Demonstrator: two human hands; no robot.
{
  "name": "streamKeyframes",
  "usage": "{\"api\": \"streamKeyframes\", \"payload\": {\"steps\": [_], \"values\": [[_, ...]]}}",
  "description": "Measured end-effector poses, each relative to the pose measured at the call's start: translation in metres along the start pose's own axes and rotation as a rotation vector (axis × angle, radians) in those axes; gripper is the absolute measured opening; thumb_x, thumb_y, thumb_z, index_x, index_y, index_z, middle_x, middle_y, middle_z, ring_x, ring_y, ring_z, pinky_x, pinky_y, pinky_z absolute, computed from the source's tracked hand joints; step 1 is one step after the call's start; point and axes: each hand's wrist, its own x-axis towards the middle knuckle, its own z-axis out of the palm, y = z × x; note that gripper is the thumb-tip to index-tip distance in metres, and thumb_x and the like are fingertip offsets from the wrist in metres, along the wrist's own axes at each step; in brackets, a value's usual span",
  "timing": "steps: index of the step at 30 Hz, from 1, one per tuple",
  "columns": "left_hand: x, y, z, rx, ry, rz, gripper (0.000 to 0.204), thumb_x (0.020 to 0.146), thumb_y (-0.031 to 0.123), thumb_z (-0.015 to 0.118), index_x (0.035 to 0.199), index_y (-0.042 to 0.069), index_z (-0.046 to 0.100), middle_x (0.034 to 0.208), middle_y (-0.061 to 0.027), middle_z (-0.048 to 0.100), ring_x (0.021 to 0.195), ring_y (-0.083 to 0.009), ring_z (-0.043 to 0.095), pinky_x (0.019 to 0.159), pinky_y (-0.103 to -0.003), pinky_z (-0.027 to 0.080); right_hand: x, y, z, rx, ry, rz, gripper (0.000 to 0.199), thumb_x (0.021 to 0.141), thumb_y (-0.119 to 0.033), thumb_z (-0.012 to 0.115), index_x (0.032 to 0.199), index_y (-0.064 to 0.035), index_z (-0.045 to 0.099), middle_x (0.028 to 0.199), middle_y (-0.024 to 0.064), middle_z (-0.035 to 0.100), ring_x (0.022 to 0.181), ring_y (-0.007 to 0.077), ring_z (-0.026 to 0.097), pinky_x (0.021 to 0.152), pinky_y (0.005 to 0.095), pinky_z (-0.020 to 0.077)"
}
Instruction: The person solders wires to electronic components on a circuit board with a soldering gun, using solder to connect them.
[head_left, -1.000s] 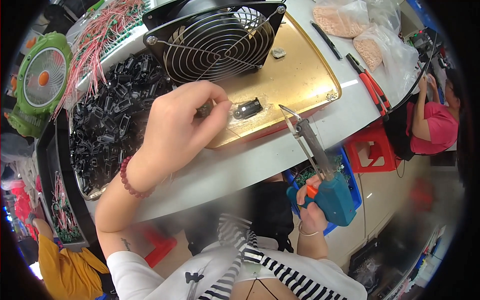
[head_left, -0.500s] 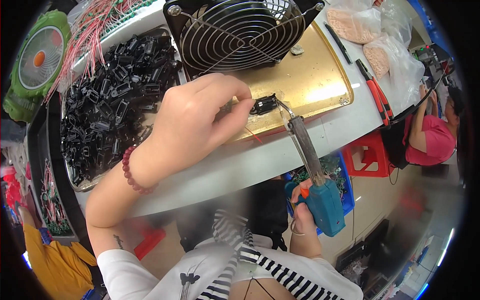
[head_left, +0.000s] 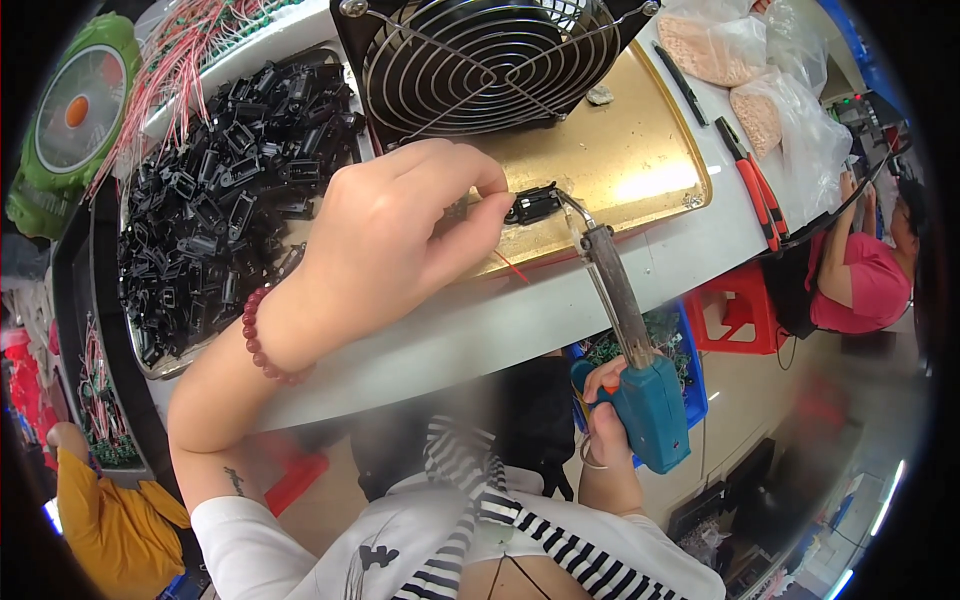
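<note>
Fingers (head_left: 470,215) of the left hand (head_left: 390,240) pinch a small black connector (head_left: 532,205); the right hand (head_left: 610,420) grips a teal soldering gun (head_left: 640,390).

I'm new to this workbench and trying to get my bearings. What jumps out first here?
The left hand pinches a small black part on the gold tray, where the tip of a teal soldering gun in the right hand meets it. Behind stands a black wire-guarded fan; to the left lies a heap of black plastic parts.
</note>
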Motion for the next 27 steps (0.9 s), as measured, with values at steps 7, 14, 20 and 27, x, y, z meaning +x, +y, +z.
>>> {"api": "streamKeyframes", "payload": {"steps": [7,14,20,27], "values": [[-0.0012,-0.0006,-0.0006,0.018,-0.012,-0.007,0.007,0.078,0.002,0.071,0.084,0.0,0.068,0.076,-0.0091,0.067,0.065,-0.0207,0.064,0.059,-0.029,0.051,-0.003,-0.0008,0.0008,-0.004,0.002,0.08,0.018,0.081,-0.022,0.069,0.086,-0.005,0.065,0.078,0.0058,0.06,0.071,0.0227,0.053,0.063,0.0342,0.0427],[-0.0003,-0.0053,0.0024,0.014,0.027,0.071,0.01,0.079,0.004,0.072,0.085,0.002,0.065,0.075,-0.0084,0.065,0.055,-0.0202,0.062,0.048,-0.029,0.049,-0.003,-0.0008,-0.0047,-0.103,-0.046,0.075,0.016,0.074,-0.017,0.069,0.079,-0.0034,0.064,0.078,0.0085,0.057,0.069,0.0244,0.053,0.059,0.0348,0.0419],[-0.0008,-0.0054,0.0031,0.015,0.036,0.071,0.009,0.078,0.004,0.072,0.083,0.003,0.064,0.073,-0.0086,0.064,0.055,-0.0216,0.061,0.048,-0.031,0.048,-0.0055,0.0026,-0.002,-0.144,-0.001,0.076,0.022,0.077,-0.025,0.069,0.079,-0.0034,0.064,0.077,0.0093,0.054,0.066,0.0244,0.053,0.057,0.0353,0.0408],[-0.0006,-0.0049,0.0036,0.023,0.045,0.075,0.008,0.078,0.004,0.071,0.082,0.004,0.064,0.071,-0.0089,0.062,0.056,-0.0234,0.061,0.048,-0.032,0.048,-0.008,0.0016,-0.0029,-0.025,-0.037,0.167,0.034,0.081,-0.037,0.07,0.079,-0.0041,0.061,0.079,0.0072,0.051,0.067,0.0205,0.052,0.058,0.0318,0.0396]]}}
